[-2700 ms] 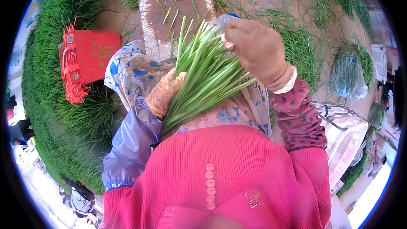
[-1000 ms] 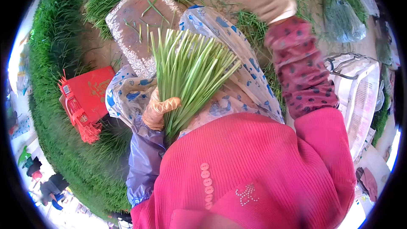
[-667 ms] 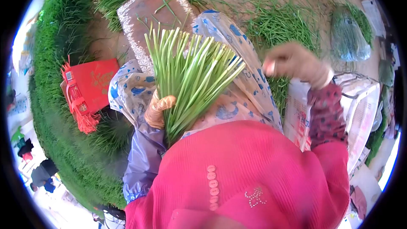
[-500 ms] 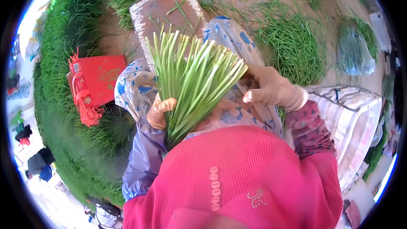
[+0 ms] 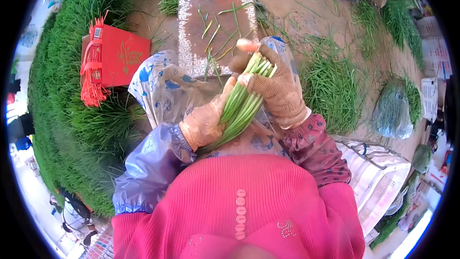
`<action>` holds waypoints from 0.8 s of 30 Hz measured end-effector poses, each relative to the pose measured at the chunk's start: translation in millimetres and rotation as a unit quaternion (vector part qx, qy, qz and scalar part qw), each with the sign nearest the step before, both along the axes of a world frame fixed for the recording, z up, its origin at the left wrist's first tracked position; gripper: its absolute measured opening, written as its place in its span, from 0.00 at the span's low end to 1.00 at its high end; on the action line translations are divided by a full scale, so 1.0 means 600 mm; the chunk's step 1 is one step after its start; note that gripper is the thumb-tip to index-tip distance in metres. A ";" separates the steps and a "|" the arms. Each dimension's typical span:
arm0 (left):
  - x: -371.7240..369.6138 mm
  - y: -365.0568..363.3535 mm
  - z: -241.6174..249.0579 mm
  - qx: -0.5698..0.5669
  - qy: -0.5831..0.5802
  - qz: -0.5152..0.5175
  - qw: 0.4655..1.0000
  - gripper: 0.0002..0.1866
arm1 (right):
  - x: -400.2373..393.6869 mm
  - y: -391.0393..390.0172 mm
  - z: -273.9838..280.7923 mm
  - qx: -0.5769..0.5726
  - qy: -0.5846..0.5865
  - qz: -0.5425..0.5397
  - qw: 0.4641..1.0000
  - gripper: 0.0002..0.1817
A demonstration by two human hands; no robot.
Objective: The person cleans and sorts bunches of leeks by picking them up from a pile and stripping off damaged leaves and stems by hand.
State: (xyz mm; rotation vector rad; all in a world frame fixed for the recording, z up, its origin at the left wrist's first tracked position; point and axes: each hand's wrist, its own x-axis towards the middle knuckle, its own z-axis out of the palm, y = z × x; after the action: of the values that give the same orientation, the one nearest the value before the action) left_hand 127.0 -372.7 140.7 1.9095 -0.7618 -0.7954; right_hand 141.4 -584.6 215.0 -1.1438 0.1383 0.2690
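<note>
A bunch of green chives [image 5: 239, 107] slants up from my lap, its pale stalk ends gathered close together. My left hand [image 5: 205, 121], in a tan glove, is closed around the lower left side of the bunch. Near the top, my right hand [image 5: 277, 85], in a brown knitted glove with bare fingertips showing, wraps round the stalk ends. Beyond my hands stands a low board [image 5: 215, 33] with a white patterned border, and loose bits of stalk lie on it. A clear plastic apron with blue prints [image 5: 167, 81] covers my knees.
Long green stalks are heaped in a bank [image 5: 57, 115] on the left. On it rests a red box [image 5: 127, 57] with a bundle of red ties [image 5: 94, 74]. To the right are a loose pile of chives [image 5: 333, 86], a bagged bunch [image 5: 395, 110] and a white-lined basket [image 5: 378, 177].
The bunch was fanned wide; now its stalk ends are drawn together. My right hand has moved from beside the bunch onto its top. The view has shifted.
</note>
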 end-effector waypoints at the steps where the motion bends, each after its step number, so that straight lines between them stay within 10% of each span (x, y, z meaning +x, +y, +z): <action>1: -0.003 0.003 -0.008 0.002 -0.027 0.002 1.000 0.51 | 0.003 0.005 -0.010 0.014 0.018 -0.020 1.000 0.18; 8: 0.018 0.030 -0.014 -0.034 0.053 0.044 0.997 0.53 | 0.040 0.007 -0.054 0.051 -0.010 -0.064 0.997 0.07; 16: 0.077 0.180 0.102 -0.132 -0.157 0.533 0.821 0.51 | 0.213 -0.023 0.060 0.038 -0.195 -0.243 0.949 0.10; 24: 0.068 0.170 0.070 -0.194 -0.104 0.505 0.834 0.53 | 0.309 0.016 -0.108 -0.272 -0.190 -0.301 0.894 0.09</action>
State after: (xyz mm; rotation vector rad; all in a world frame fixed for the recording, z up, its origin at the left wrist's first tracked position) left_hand 167.8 -270.4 182.7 1.6909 0.0533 0.2269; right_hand 327.0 -575.1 150.0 -1.6209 0.2214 -0.5842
